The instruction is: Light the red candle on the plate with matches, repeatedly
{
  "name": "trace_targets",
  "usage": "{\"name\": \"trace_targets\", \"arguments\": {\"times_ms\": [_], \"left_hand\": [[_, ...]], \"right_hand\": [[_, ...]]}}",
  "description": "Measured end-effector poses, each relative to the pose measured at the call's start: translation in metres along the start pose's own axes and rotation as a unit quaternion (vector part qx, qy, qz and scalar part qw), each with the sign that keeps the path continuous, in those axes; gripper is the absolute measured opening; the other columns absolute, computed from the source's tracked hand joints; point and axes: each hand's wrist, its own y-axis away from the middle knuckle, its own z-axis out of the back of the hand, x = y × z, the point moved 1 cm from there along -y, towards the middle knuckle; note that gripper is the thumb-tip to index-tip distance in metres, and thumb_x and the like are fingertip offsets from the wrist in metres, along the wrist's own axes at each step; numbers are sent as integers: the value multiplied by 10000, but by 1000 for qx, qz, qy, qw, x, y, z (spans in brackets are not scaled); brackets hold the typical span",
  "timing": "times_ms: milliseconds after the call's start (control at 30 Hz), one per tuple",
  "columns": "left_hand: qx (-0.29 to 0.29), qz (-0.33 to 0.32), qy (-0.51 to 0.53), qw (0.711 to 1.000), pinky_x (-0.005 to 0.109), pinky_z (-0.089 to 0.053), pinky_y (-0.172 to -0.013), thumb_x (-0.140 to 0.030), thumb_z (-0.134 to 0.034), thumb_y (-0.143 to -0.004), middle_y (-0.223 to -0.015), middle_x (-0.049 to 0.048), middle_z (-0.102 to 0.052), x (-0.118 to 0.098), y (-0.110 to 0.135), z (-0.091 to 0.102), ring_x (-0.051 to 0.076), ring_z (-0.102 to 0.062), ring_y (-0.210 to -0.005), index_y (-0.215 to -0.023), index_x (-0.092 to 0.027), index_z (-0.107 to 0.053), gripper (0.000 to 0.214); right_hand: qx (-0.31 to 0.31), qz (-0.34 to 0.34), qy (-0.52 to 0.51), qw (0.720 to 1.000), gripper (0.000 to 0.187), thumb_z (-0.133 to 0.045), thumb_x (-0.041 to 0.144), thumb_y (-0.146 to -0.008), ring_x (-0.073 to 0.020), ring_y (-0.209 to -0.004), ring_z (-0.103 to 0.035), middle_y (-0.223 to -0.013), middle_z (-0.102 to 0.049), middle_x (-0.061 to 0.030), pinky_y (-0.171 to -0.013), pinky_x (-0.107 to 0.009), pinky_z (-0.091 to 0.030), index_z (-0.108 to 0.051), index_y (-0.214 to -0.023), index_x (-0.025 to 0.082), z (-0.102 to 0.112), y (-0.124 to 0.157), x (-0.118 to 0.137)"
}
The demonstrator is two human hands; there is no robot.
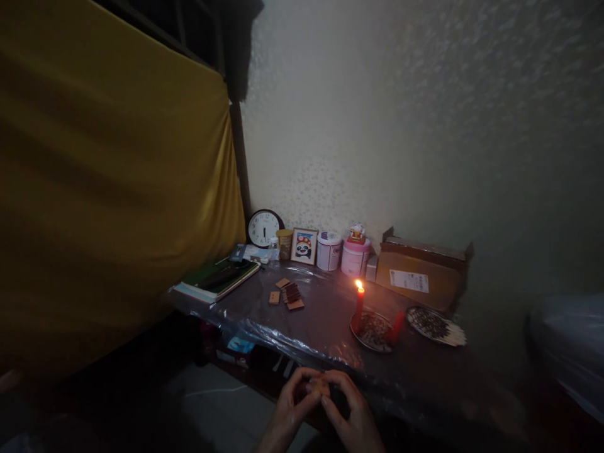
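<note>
Just off the table's front edge, my left hand [291, 406] and my right hand [353, 412] come together, fingertips pinching a small tan square piece [321, 385] from both sides. Dim light hides its details. On the plastic-covered table [325, 302], beyond my hands, lies a group of similar small tan squares [274, 297] with dark brown strips [291, 292] among them. To the right of these, a lit red candle [360, 308] stands upright on a round plate [372, 340] strewn with dark bits. A second red candle [397, 327], showing no flame, is at that plate's right side.
Another plate [427, 322] holds dark bits and white sticks [456, 334]. Along the wall stand a round clock [264, 228], a framed panda picture [304, 245], two tubs [329, 251] and a cardboard box [419, 267]. Books [214, 280] lie at left, near a yellow curtain [117, 157].
</note>
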Motion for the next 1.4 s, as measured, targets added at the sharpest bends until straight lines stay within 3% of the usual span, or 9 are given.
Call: {"name": "trace_targets", "arguments": {"times_ms": [1400], "left_hand": [[30, 5, 57, 998, 249, -408, -664, -335, -668, -709, -787, 16, -629, 5, 1, 1, 141, -552, -729, -966, -188, -582, 308]], "right_hand": [[12, 14, -1, 1000, 171, -564, 246, -816, -180, -987, -580, -1024, -618, -35, -873, -268, -453, -569, -986, 231, 0, 2, -1]]}}
